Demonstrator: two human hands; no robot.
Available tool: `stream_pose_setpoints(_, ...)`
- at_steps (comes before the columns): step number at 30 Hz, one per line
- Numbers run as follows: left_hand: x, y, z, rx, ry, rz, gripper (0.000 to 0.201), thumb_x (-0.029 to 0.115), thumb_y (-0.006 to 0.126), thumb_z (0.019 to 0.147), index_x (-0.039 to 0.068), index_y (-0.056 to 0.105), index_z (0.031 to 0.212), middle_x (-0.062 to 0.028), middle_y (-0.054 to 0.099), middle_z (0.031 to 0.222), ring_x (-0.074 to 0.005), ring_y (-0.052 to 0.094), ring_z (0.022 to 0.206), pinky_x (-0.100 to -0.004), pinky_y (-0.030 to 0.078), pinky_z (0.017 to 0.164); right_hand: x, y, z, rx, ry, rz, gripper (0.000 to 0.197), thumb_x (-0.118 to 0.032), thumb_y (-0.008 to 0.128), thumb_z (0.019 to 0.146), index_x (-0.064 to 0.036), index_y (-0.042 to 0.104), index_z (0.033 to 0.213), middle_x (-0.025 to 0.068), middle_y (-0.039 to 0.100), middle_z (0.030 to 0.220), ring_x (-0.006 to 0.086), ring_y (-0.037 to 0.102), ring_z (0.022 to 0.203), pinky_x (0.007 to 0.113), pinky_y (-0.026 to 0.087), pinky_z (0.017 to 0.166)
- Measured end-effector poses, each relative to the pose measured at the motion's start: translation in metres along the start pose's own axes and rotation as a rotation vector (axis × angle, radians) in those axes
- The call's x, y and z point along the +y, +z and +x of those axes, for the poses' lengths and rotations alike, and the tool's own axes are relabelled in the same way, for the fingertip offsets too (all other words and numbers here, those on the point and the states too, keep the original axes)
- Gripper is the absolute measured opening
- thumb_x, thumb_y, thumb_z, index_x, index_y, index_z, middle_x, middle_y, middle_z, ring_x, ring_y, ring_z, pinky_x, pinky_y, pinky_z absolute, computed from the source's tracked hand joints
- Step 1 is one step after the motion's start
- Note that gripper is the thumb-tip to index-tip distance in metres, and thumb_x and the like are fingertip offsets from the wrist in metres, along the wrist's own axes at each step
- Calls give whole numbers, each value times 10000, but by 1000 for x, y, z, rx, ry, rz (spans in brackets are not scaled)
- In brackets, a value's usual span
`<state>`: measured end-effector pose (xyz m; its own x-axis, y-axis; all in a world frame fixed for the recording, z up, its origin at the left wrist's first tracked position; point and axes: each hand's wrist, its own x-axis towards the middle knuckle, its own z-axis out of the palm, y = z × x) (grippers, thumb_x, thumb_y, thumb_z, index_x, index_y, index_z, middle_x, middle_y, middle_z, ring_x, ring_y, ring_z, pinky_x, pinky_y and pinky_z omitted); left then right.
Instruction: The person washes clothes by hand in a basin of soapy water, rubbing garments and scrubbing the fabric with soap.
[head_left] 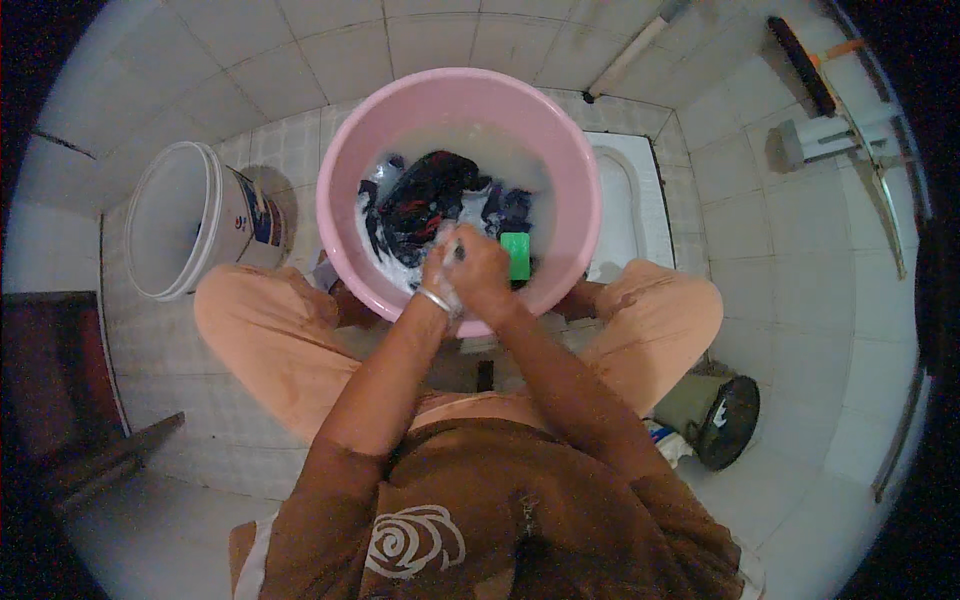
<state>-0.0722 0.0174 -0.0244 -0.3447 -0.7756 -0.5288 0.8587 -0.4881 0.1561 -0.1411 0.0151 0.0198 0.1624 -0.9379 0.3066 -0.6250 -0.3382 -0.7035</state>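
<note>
Over the near side of a pink basin (335, 200), my two hands are pressed together. My left hand (436, 272), with a bangle at its wrist and suds on it, is closed. My right hand (482, 268) is closed against it, and a bit of dark cloth shows between them. A heap of wet dark clothes (425, 195), with some red in it, lies in cloudy, foamy water just beyond. Right beside my right hand's knuckles is a green block (515, 257); whether it is soap or a brush I cannot tell. My fingertips are mostly hidden.
A white bucket (160, 225) stands to the left. At the basin's right is a white squat toilet pan (630, 200). A dark-ended bin (728, 420) lies by my right knee. A brush (800, 65) and a squeegee-like tool (830, 135) are at the right wall.
</note>
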Motion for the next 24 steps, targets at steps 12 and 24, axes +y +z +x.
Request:
stream_pose_setpoints(12, 48, 15, -13, 61, 44, 155, 297, 320, 555, 833, 50, 542, 954, -82, 596, 855, -216, 595, 732, -356, 508, 644, 76, -14, 14, -894, 218, 146, 520, -395, 580, 777, 13, 494, 1087, 146, 586, 942, 224, 555, 893, 309, 425, 795)
stream_pose_setpoints(24, 34, -37, 12, 576, 190, 104, 194, 219, 453, 814, 90, 507, 947, -109, 554, 845, -256, 558, 799, -367, 477, 746, 34, -14, 4, -275, 209, 724, 200, -82, 534, 685, -64, 565, 881, 86, 597, 962, 195, 563, 916, 308, 434, 804)
